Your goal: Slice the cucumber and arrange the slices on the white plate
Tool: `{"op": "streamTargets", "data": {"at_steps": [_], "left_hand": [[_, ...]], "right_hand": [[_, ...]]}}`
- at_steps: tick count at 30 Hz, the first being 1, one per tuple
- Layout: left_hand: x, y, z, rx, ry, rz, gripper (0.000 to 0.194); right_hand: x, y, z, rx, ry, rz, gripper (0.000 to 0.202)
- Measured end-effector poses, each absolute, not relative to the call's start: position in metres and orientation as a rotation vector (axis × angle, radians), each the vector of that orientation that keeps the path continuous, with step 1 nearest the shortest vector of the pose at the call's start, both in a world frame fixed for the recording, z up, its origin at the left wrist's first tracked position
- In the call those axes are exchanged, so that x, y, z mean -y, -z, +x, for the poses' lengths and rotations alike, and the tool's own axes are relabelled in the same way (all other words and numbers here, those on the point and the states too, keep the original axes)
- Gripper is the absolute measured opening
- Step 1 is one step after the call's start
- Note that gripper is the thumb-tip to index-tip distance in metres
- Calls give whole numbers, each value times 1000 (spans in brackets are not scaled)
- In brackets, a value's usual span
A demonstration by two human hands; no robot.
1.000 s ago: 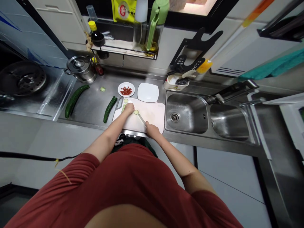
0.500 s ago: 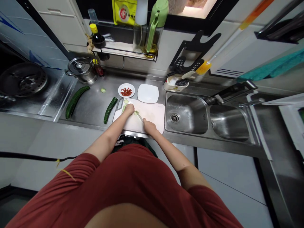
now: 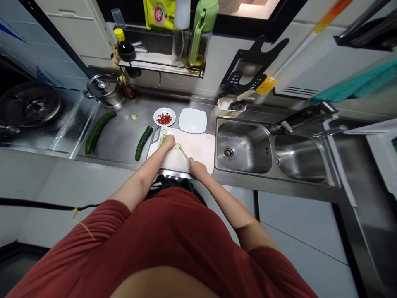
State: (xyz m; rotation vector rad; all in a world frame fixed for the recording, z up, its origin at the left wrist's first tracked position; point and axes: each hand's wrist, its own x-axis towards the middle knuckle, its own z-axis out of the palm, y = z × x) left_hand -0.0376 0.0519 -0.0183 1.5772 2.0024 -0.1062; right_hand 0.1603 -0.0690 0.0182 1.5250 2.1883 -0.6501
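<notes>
My right hand (image 3: 198,169) is wrapped round the handle of a knife (image 3: 185,155), whose blade slants up and left across the white cutting board (image 3: 198,151). The blade's tip meets a pale green cucumber slice (image 3: 178,146). Just left of that slice, my left hand (image 3: 169,142) rests over the board with its fingers curled; whatever they hold is hidden. More cucumber slices (image 3: 164,131) lie at the board's left side, partly covered by that hand. A dark green length of cucumber (image 3: 143,143) sits on the counter left of the board.
Behind the board stand a plate of chopped red pieces (image 3: 164,119) and a white plate (image 3: 192,121). A long cucumber (image 3: 98,133) and a lidded pot (image 3: 105,90) are further left. The sink (image 3: 243,147) adjoins the board's right. Bottles line the shelf (image 3: 155,62) above.
My right hand has shifted slightly to the right and down with the knife, and more of the blade shows. My left hand stays in nearly the same place.
</notes>
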Motion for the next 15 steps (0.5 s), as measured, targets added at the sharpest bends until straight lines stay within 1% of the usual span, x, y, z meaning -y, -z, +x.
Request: {"op": "streamTargets", "data": {"at_steps": [15], "left_hand": [[-54,21,-38,-1990,89,1578,20]], "right_hand": [[57,-17,151,-2227,642,1517,42]]}}
